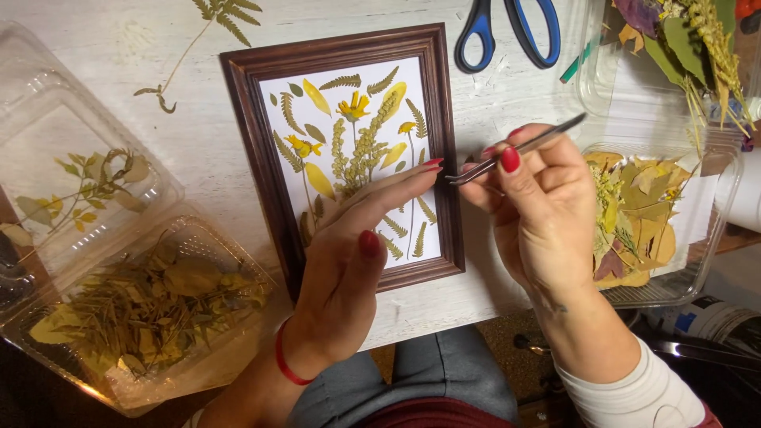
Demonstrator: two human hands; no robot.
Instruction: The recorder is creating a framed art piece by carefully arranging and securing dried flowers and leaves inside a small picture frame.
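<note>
Head view of a pressed-flower picture being arranged. A dark brown wooden picture frame [255, 135] lies flat on a pale, whitewashed wooden tabletop [119, 47]; inside it, a white backing sheet [273, 91] carries yellow pressed flowers, yellow petals and green fern sprigs [361, 135] laid out in an upright spray.

The left hand [349, 261] rests flat across the lower half of the frame, fingers together and extended, their tips reaching the right-hand moulding; it holds nothing and appears to steady the work. The right hand [539, 206] pinches slim metal tweezers [515, 149] between thumb and forefinger, with the tips pointing left and lying just beside the left fingertips at the frame's right edge. Whether the tips grip any plant fragment cannot be told.

Judged step: fine placement or adjustment of a piece near the right border of the arrangement. The next move would call for a light, controlled touch, since neighbouring pieces look loose and easily shifted.

Surroundings: 2 open clear plastic clamshell trays [47, 103] at left, one with a leafy green sprig, one with dried leaves and needles; 1 clear tray of yellow and brown leaves [713, 230] at right; blue-handled scissors [507, 28] above the frame; a loose fern sprig [226, 16] at the top.
</note>
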